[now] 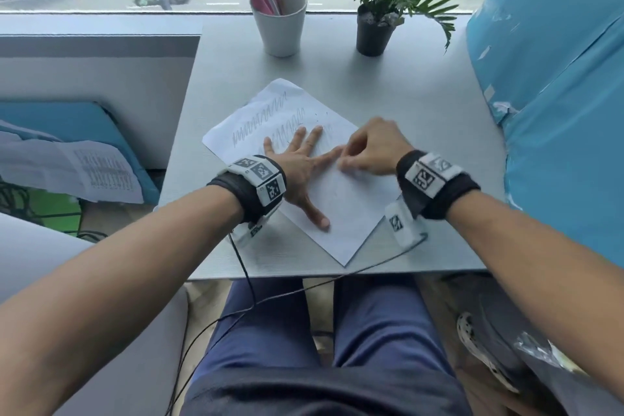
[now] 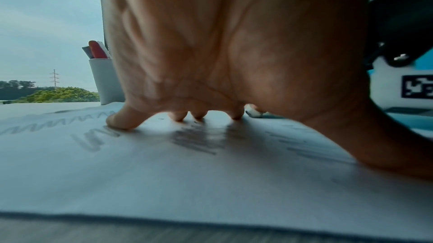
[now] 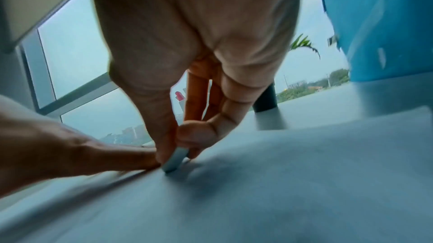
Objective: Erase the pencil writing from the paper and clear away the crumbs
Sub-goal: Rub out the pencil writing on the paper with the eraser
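A white sheet of paper (image 1: 341, 209) lies slanted on the grey table (image 1: 422, 105), with rows of pencil zigzags (image 1: 266, 113) across its far half. My left hand (image 1: 299, 162) lies flat on the sheet with fingers spread, pressing it down; in the left wrist view its fingers (image 2: 121, 121) touch the scribbles (image 2: 196, 141). My right hand (image 1: 369, 147) sits just right of the left index finger and pinches a small white eraser (image 3: 174, 161) between thumb and fingers, its lower end on the paper (image 3: 281, 182). A few dark specks (image 1: 317, 116) lie near the scribbles.
At the table's back stand a white cup (image 1: 280, 22) with pens and a black potted plant (image 1: 374, 27). A blue covered shape (image 1: 557, 94) crowds the right side. Wrist cables (image 1: 243, 267) hang over the front edge. Printed papers (image 1: 84, 172) lie on a seat at left.
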